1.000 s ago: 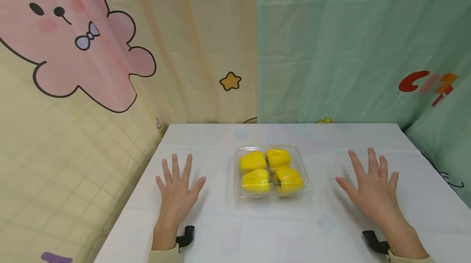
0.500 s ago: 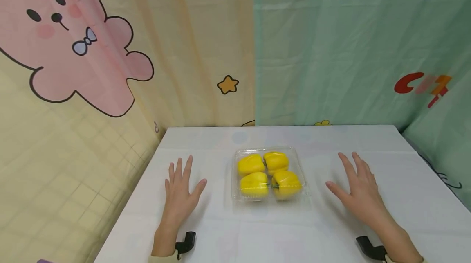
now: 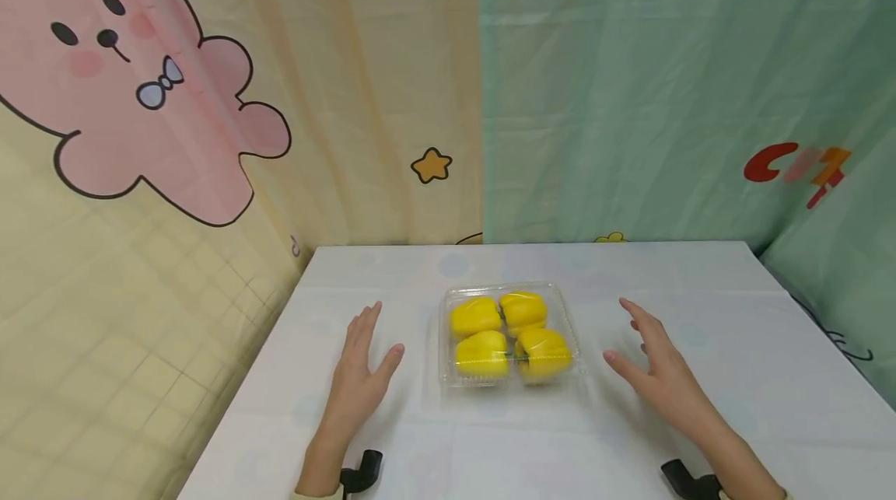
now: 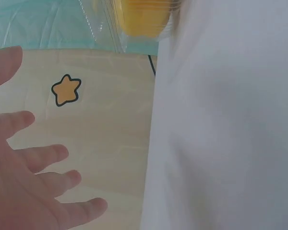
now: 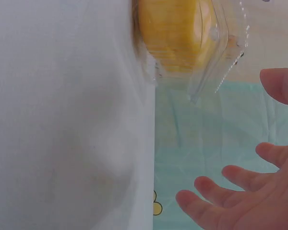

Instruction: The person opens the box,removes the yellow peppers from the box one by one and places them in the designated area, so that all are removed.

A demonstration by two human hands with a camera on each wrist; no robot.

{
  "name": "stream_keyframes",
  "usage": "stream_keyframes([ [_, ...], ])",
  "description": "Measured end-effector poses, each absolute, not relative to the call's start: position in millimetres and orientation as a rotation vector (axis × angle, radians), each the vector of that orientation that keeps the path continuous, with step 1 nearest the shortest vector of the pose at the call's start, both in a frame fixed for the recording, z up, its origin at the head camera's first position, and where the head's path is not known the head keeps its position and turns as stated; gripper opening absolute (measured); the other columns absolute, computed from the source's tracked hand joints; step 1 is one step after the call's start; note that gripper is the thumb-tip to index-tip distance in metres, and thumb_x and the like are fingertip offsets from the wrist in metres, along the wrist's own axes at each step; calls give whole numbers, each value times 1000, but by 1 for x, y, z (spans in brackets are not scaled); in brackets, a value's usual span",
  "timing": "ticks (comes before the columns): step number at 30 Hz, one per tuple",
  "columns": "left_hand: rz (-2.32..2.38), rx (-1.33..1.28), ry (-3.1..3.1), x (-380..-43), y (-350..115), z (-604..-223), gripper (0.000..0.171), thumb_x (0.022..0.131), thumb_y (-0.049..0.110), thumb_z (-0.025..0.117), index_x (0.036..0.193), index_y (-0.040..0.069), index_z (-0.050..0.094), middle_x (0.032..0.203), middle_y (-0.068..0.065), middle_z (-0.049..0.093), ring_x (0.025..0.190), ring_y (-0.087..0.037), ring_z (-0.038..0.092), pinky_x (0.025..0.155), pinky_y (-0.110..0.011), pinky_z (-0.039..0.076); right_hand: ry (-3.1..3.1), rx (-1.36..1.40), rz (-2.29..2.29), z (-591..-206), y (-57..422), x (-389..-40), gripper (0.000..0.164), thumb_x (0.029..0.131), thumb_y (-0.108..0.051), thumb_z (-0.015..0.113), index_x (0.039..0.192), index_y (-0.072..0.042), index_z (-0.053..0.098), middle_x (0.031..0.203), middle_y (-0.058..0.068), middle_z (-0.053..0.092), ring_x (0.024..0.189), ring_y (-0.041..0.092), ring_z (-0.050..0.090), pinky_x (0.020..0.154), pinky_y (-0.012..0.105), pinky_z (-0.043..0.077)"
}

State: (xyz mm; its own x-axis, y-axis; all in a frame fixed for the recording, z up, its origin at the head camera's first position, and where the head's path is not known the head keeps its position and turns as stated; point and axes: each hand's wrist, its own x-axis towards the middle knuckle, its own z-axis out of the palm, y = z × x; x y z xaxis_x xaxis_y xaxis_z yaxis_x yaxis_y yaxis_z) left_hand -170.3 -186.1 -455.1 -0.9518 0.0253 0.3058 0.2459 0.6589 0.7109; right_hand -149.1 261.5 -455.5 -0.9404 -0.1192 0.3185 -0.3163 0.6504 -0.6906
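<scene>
A clear plastic box (image 3: 446, 375) with several yellow bell peppers (image 3: 481, 354) in it sits mid-table. To its left my left hand (image 3: 358, 387) is held apart from it, palm turned inward, thumb spread from the fingers. My right hand (image 3: 661, 383) is on the other side, also apart from the box, its thumb and fingers spread. Neither hand holds anything. In the left wrist view a yellow pepper (image 4: 143, 17) shows through the box wall above the fingers (image 4: 43, 157). The right wrist view has a pepper (image 5: 175, 33) behind the clear plastic, beyond the thumb (image 5: 281, 86).
The box stands on a white-covered table (image 3: 518, 453). Behind it hangs a printed cloth, beige (image 3: 378, 80) on the left and green (image 3: 630, 111) on the right. A black wrist mount (image 3: 362, 472) sits by the left wrist, another mount (image 3: 689, 480) by the right.
Both hands have turned from palm-down to palms facing inward and moved closer to the box. The view has tilted up slightly. The box and peppers stay in place.
</scene>
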Motion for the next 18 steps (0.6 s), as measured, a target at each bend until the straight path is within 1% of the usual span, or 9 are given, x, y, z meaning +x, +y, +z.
stream_keyframes([
  [3, -1224, -265, -2582, -170, -182, -456, 73, 98, 48, 62, 160, 34, 26, 165, 0, 25, 152, -28, 16, 114, -64, 19, -2619, 354, 1194, -457, 255, -149, 84, 97, -30, 68, 162, -32, 15, 162, 13, 25, 135, 43, 40, 99, 64, 40],
  [6, -1288, -283, -2570, -170, -176, -456, 70, 98, 44, 62, 159, 36, 27, 163, 5, 28, 150, -25, 24, 115, -59, 24, -2624, 360, 1221, -458, 251, -150, 82, 98, -31, 67, 161, -33, 15, 163, 9, 25, 134, 39, 44, 99, 60, 42],
  [8, -1323, -281, -2575, -169, -172, -455, 69, 99, 42, 63, 158, 36, 28, 163, 5, 30, 149, -25, 27, 114, -58, 26, -2638, 364, 1239, -459, 248, -151, 81, 98, -32, 67, 161, -34, 15, 163, 7, 25, 133, 38, 45, 99, 58, 44],
  [10, -1355, -268, -2591, -168, -167, -455, 68, 99, 41, 64, 158, 39, 29, 162, 7, 31, 148, -26, 29, 113, -59, 29, -2648, 367, 1262, -462, 246, -152, 81, 99, -32, 66, 161, -35, 15, 163, 7, 25, 133, 36, 46, 98, 57, 45],
  [13, -1393, -277, -2625, -165, -159, -456, 67, 98, 43, 63, 157, 42, 30, 162, 8, 32, 147, -28, 32, 110, -59, 33, -2663, 378, 1296, -465, 242, -153, 79, 99, -34, 66, 160, -35, 16, 163, 7, 26, 132, 35, 48, 98, 56, 46],
  [15, -1411, -308, -2642, -163, -154, -458, 66, 99, 43, 62, 156, 42, 30, 161, 8, 33, 146, -28, 34, 109, -58, 36, -2669, 392, 1311, -467, 239, -153, 78, 99, -34, 66, 160, -36, 17, 162, 6, 28, 131, 35, 49, 97, 56, 47],
  [18, -1443, -380, -2653, -161, -148, -460, 66, 100, 40, 62, 158, 37, 31, 161, 6, 34, 146, -29, 35, 107, -56, 39, -2682, 425, 1321, -466, 234, -154, 78, 98, -34, 67, 159, -38, 19, 162, 4, 28, 131, 34, 50, 97, 56, 48],
])
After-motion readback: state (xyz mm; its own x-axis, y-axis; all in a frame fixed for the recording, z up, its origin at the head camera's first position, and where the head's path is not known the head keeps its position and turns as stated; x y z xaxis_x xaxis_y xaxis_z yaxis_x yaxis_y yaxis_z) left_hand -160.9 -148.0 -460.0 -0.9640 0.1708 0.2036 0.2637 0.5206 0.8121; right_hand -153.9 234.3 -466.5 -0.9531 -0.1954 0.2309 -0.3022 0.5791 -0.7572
